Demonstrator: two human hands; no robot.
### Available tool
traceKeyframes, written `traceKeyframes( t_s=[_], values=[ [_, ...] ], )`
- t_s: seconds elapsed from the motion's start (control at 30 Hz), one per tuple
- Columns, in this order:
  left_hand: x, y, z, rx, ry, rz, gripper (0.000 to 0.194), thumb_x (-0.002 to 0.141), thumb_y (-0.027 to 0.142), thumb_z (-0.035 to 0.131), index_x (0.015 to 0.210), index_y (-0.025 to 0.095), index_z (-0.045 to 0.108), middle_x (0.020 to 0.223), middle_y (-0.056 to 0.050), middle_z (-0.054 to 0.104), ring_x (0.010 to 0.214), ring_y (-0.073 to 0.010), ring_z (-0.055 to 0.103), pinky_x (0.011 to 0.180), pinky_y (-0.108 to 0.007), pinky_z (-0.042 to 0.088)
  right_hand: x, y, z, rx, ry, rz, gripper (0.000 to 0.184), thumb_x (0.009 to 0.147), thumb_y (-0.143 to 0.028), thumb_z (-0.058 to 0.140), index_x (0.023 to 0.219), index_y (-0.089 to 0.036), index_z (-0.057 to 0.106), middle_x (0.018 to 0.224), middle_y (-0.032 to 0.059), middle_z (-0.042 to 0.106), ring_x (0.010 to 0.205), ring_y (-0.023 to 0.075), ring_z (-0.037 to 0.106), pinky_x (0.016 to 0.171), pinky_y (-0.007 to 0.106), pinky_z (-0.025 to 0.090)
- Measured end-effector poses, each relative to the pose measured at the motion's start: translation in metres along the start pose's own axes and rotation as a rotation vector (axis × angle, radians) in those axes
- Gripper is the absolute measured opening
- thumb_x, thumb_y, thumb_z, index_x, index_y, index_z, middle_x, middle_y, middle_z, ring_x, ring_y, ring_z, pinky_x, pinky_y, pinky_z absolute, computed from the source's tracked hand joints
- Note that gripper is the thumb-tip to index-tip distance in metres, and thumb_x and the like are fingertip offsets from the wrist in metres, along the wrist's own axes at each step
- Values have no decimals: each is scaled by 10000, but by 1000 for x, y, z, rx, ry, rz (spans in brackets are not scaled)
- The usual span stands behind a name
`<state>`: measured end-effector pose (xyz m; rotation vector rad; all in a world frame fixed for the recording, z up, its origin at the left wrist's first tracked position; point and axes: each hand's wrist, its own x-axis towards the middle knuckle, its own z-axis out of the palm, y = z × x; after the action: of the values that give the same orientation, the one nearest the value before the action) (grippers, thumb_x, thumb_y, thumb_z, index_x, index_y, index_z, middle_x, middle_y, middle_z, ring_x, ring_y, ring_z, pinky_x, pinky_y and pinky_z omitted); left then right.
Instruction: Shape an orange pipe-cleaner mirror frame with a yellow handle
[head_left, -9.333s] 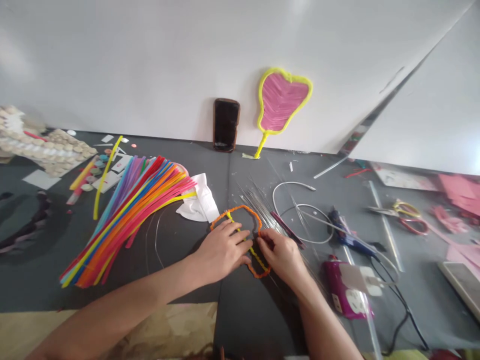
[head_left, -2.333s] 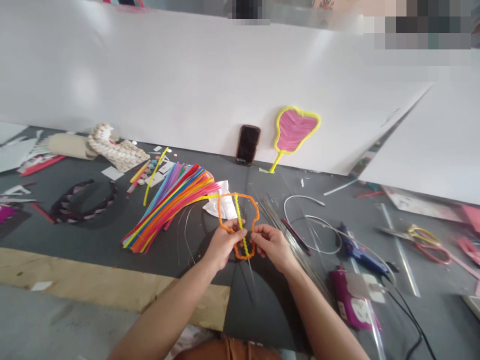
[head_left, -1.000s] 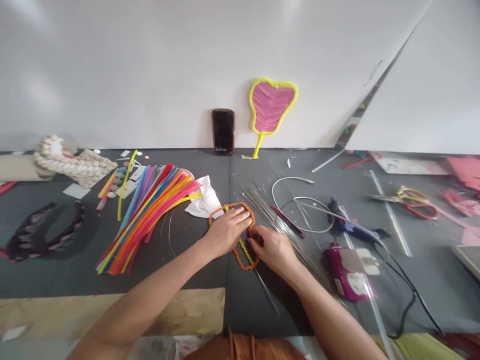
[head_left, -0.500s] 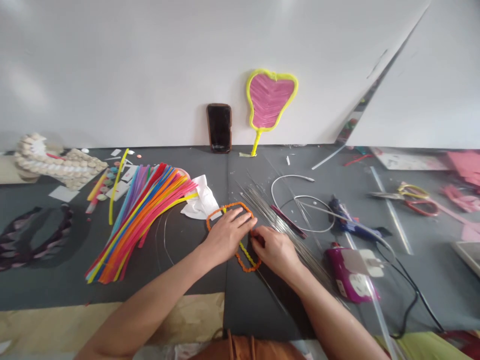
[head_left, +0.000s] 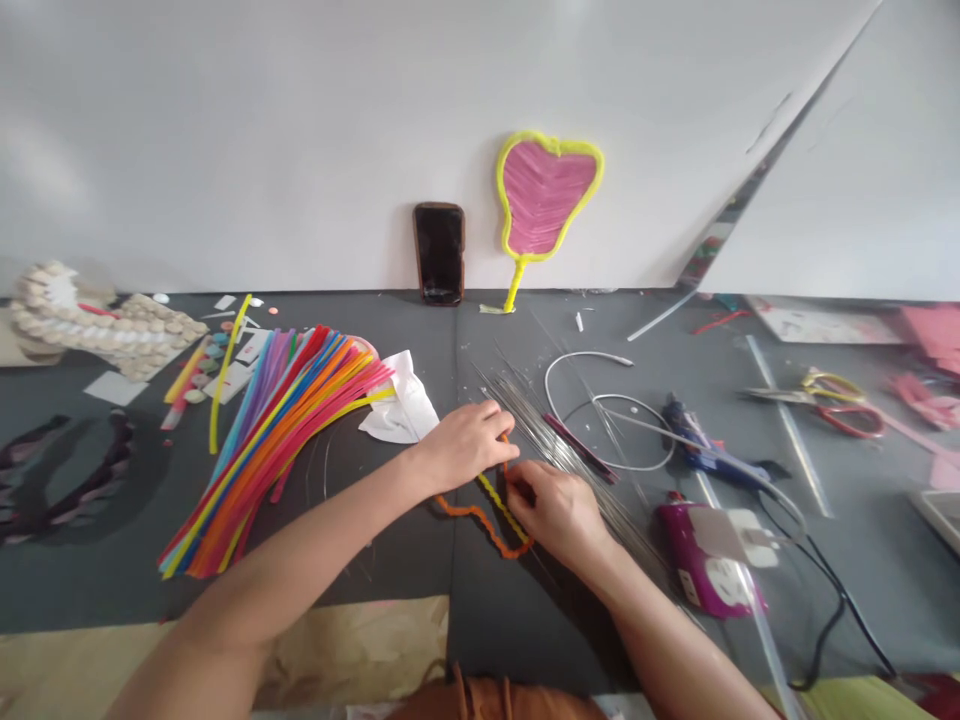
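I've got a dk table (head_left: 405, 560) in view beneath R hand (head_left: 559, 510) & L hand (head_left: 466, 440). Pipe cleaner bundle (head_left: 274, 450) lies L of them; pink shape (head_left: 547, 200) stands beyond. Orange outline (head_left: 478, 512) lies at both: R hand narrow, pinching its R edge; L hand curled over far end, can't tell if gripping. Yellow strip (head_left: 499, 502) runs inside.

Far end of orange loop (head_left: 474, 511) now under left hand (head_left: 469, 442)

The left hand (head_left: 472, 440) hides part of a crinkled orange strand (head_left: 474, 512); the view's right edge crops pink paper (head_left: 934, 335) near the dark grey worktop's (head_left: 405, 560) back edge.
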<state>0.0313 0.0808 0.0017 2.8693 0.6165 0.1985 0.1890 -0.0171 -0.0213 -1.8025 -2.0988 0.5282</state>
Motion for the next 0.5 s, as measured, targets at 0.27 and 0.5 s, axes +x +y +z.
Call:
traceKeyframes(
  t_s=[0.27,0.5],
  values=[
    [11,-33,-15,-306,-216,172,148,789,203,588,697,291,662,743,40,689,917,-164,516,900,-326,294,0,2,-9,49,-58,-278,177,869,-174,454,850,-197,628,748,36,649,720,148,566,662,236,393],
    [12,-33,-16,-464,-249,183,227,727,129,578,599,304,645,628,64,671,816,-133,519,949,-365,181,0,1,-11,7,-66,-354,222,911,-203,421,878,-202,641,717,45,614,704,149,527,639,237,383]
  ],
)
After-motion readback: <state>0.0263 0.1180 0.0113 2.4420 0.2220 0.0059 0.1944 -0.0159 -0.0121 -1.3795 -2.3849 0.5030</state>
